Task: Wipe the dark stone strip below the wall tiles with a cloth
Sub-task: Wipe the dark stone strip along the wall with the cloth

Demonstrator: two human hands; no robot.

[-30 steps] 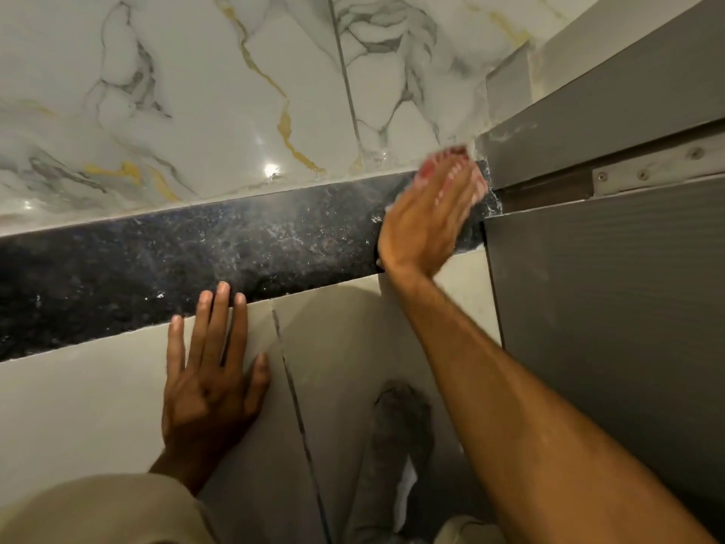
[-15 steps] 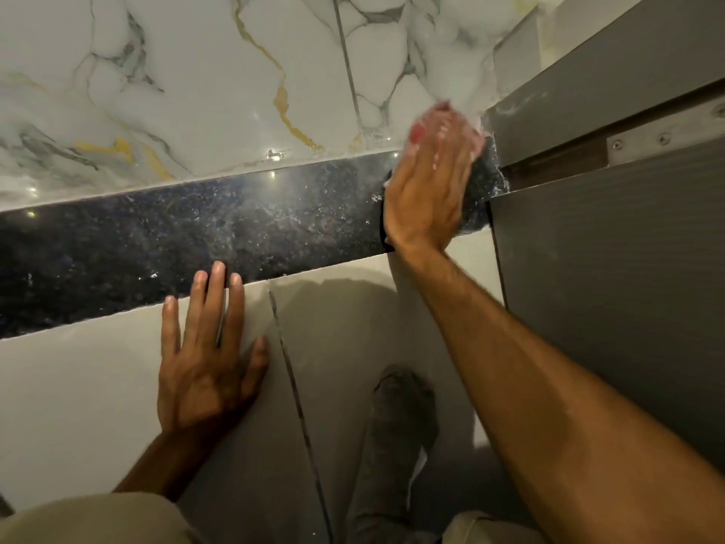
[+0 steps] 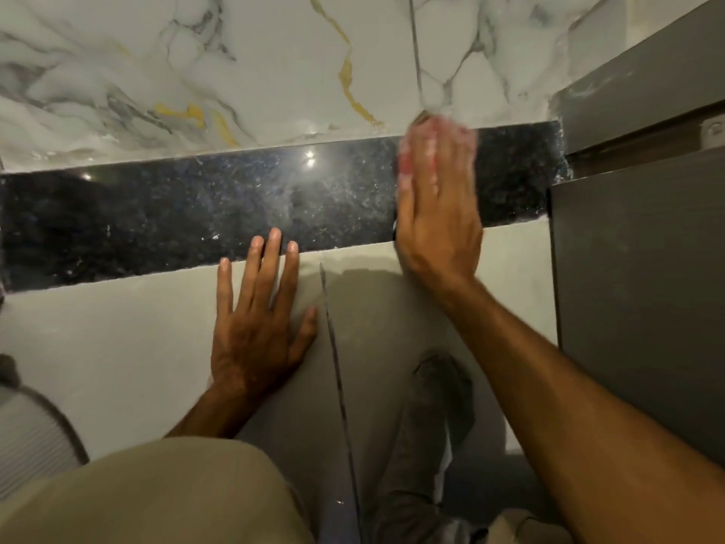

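A dark speckled stone strip [image 3: 188,214] runs across the view between white marbled wall tiles [image 3: 235,72] and pale grey floor tiles. My right hand [image 3: 437,202] lies flat on the strip's right part, fingers blurred, pressing a pink-red cloth [image 3: 408,159] against the stone; only the cloth's edge shows past my fingers. My left hand [image 3: 259,320] rests flat on the floor tile, fingers spread, with its fingertips reaching the strip's lower edge. It holds nothing.
A grey door and frame [image 3: 635,268] close off the right end of the strip. My foot in a grey sock [image 3: 439,418] stands on the floor tile [image 3: 98,335], my knee at the bottom left. A ribbed grey object [image 3: 31,433] sits at the left edge.
My right hand with the cloth has slid left along the strip, away from the door frame corner. The view has shifted; my left hand now reaches the strip's lower edge.
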